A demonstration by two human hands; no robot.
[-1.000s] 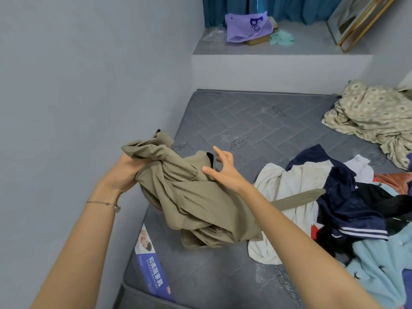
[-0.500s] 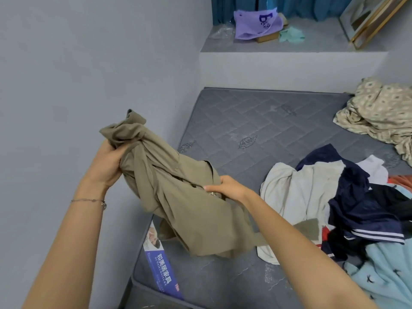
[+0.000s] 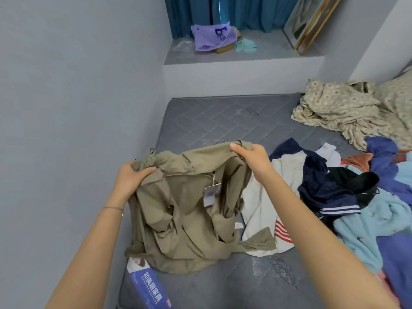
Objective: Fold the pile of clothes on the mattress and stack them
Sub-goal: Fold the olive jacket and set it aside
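Both hands hold the olive garment [image 3: 189,210] up over the near mattress [image 3: 223,121] edge: left hand [image 3: 131,177] bunches one top corner, right hand [image 3: 252,157] pinches the other. Soft, light, limp, probably; best gripped at shoulder seams. Pile [image 3: 347,192] waits right.

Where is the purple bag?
In the head view, the purple bag lies at top centre on the grey ledge beyond the mattress, just left of a mint-green cloth.

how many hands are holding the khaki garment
2. The left hand grips the bunched top-left corner of the khaki garment. The right hand pinches its top edge further right. No other hands are in view.
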